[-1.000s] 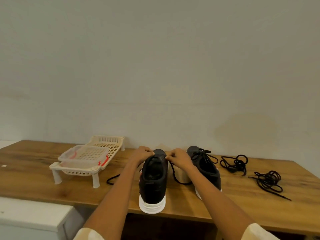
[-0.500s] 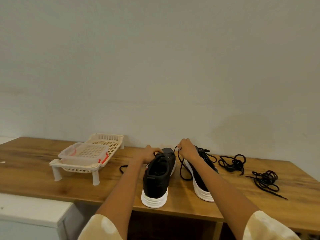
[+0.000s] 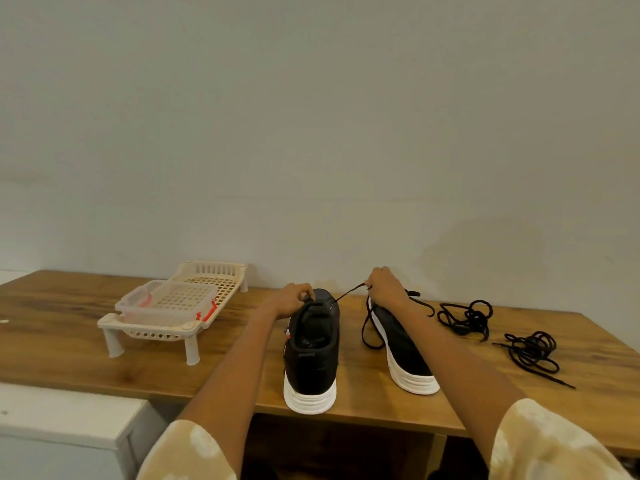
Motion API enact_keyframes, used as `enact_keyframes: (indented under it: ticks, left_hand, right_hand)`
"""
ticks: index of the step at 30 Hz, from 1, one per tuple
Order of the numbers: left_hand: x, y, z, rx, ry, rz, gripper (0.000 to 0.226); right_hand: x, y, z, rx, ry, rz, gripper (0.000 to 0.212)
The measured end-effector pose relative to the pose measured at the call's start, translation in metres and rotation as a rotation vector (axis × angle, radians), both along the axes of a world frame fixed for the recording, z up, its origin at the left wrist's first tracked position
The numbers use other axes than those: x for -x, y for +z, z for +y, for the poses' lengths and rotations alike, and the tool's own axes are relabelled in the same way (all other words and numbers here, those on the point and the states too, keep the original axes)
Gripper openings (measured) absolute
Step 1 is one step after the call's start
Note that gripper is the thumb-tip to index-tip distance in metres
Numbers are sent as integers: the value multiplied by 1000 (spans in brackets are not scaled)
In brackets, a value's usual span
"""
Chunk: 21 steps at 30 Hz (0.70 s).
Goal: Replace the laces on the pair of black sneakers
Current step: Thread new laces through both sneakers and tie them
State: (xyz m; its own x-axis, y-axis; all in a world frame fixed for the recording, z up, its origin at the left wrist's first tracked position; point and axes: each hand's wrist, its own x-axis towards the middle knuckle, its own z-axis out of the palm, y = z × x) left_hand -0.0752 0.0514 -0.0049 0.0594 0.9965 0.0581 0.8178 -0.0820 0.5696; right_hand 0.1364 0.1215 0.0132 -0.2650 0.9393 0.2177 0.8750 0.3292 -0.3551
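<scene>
Two black sneakers with white soles stand heel-toward-me on the wooden table (image 3: 69,341). My left hand (image 3: 289,299) grips the tongue of the left sneaker (image 3: 311,355). My right hand (image 3: 382,287) is raised above the right sneaker (image 3: 405,351) and pinches a black lace (image 3: 346,295), stretched taut from the left sneaker's eyelets. A slack loop of that lace (image 3: 367,332) hangs between the shoes. Two loose black lace bundles, one near (image 3: 465,317) and one farther right (image 3: 530,349), lie on the table.
A cream plastic rack on legs (image 3: 156,334) stands at the left, carrying a clear lidded box (image 3: 162,303) with red clips. A white cabinet top (image 3: 62,417) sits below the table's front left edge. The wall runs close behind the table.
My right hand rose and pulled the lace up and to the right, drawing it taut out of the left sneaker. The left hand stayed on that shoe's tongue. The view dipped slightly.
</scene>
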Motion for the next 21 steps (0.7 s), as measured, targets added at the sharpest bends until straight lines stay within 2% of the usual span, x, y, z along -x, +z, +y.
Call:
enact_keyframes:
  ticks: [4, 6, 8, 9, 11, 13, 14, 18, 21]
  left_hand:
    - [7, -2, -2, -121, 154, -96, 31]
    - [10, 3, -3, -165, 211, -212, 38]
    - [10, 15, -7, -150, 182, -418, 34]
    - [10, 22, -9, -118, 145, -556, 32]
    - [10, 34, -14, -53, 39, -804, 31]
    - [10, 44, -19, -8, -69, -962, 36]
    - [11, 48, -20, -4, -103, -1008, 38]
    - [16, 58, -24, -29, -121, -1101, 40]
    - [24, 60, -30, -61, -82, -1114, 41]
  right_hand:
    - [10, -13, -5, 51, 101, -140, 32]
    - [15, -14, -8, 46, 123, -169, 42]
    - [24, -6, -11, -10, 160, -183, 52]
    - [29, 0, -14, 7, 214, -121, 55]
    - [44, 15, -23, 225, 344, 258, 56]
    - [57, 29, -36, 430, 436, 584, 50]
    - [62, 35, -42, 486, 458, 643, 46]
    - [65, 37, -51, 552, 550, 597, 26]
    - [55, 32, -52, 617, 559, 582, 22]
